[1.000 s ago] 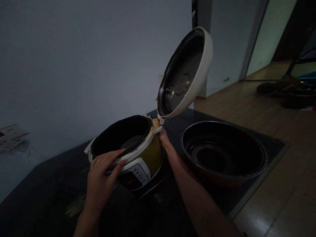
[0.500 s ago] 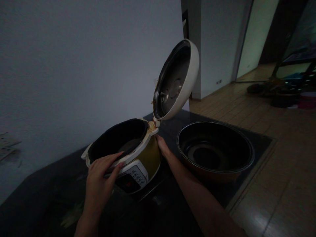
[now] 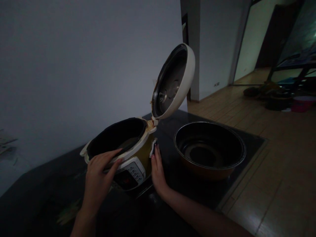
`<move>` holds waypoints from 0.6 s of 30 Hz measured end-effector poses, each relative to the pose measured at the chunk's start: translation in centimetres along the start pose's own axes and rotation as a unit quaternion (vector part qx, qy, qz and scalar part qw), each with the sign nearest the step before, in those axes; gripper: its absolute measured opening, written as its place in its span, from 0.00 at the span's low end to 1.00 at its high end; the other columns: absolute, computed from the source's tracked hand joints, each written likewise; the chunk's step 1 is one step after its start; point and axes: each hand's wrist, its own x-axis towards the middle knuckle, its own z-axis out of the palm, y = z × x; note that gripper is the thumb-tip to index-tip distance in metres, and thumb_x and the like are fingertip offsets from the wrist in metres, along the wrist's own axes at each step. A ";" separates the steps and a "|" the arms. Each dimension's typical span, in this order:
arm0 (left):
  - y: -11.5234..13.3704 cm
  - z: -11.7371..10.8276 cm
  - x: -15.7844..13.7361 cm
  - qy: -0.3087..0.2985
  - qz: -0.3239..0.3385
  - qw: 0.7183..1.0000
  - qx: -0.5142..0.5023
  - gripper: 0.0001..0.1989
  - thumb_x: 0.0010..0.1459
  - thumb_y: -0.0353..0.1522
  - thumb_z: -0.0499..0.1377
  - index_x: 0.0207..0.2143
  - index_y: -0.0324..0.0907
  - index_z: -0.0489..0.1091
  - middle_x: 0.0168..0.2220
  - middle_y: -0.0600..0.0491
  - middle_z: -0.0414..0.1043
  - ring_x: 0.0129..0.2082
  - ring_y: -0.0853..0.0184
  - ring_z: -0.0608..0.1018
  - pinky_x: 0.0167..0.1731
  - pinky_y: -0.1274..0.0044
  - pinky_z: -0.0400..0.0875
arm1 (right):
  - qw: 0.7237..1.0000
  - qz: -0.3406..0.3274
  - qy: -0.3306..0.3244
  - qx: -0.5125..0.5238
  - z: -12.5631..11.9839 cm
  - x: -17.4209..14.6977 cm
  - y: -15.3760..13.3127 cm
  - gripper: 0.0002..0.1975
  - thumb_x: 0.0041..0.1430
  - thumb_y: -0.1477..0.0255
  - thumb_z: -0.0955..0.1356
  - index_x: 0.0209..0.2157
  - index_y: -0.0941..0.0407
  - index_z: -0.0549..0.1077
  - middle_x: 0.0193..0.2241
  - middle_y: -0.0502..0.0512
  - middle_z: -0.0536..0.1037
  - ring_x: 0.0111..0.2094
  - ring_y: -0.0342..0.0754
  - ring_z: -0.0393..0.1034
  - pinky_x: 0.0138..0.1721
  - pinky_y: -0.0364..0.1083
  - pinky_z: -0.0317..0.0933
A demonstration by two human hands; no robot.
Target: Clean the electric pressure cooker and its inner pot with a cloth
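There's the cooker (image 3: 139,154), rounded, olive-sided, pale-rimmed, on the smooth dark bench (image 3: 135,215), domed lid (image 3: 172,80) tilted open above it, wide black-lined pan (image 3: 209,148) to its right. Left hand (image 3: 97,174) pinches the cooker's front rim, thumb outside; right hand (image 3: 158,172), fingers stretched close together, sets crumpled whitish cloth (image 3: 152,148) against its side, grip unclear.

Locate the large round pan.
Head view, right of centre: the large round pan sits on the dark counter, to the right of the right hand and the open cooker.
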 end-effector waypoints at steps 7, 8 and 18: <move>0.1 0.0 -0.1 0.002 -0.007 1.000 0.000 0.21 0.65 0.49 0.54 0.48 0.46 0.76 0.45 0.48 0.80 0.45 0.56 0.78 0.49 0.62 0.66 | 0.999 -0.040 -0.002 0.007 1.6 3.6 -1.7 0.31 0.67 0.54 0.60 0.66 0.52 0.61 0.70 0.52 0.55 0.71 0.47 0.43 0.71 0.53 0.34; 0.0 0.0 -0.2 0.000 -0.012 1.000 -0.002 0.20 0.65 0.48 0.54 0.48 0.47 0.76 0.45 0.48 0.80 0.45 0.56 0.78 0.49 0.62 0.66 | 0.999 -0.030 0.004 0.014 1.5 4.6 -1.1 0.31 0.67 0.53 0.59 0.66 0.53 0.62 0.69 0.54 0.57 0.71 0.48 0.45 0.71 0.54 0.36; 0.1 0.0 -0.1 0.002 0.001 1.000 0.000 0.19 0.65 0.46 0.55 0.48 0.46 0.76 0.45 0.48 0.80 0.45 0.55 0.78 0.49 0.62 0.66 | 0.994 0.093 0.024 0.059 -0.9 5.1 2.6 0.28 0.67 0.53 0.63 0.62 0.55 0.67 0.65 0.62 0.64 0.66 0.56 0.57 0.66 0.63 0.47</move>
